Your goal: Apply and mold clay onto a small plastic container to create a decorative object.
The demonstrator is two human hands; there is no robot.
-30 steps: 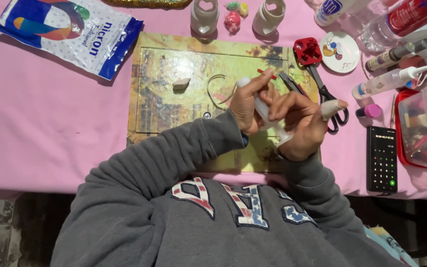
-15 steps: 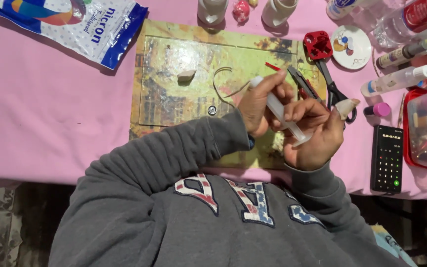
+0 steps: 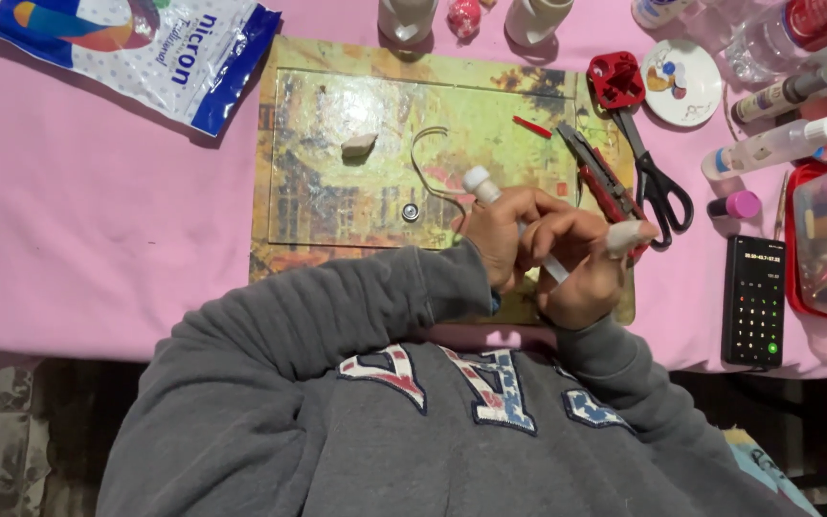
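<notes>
While both hands, left hand (image 3: 504,235) and right hand (image 3: 581,268), close on the white tube (image 3: 490,191), squeezing needs steady pressure.

- One head-worn view, looking steeply down from close above.
- It faces the pink tablecloth (image 3: 98,220), with the grey sweatshirt (image 3: 356,412) filling the lower frame.
</notes>
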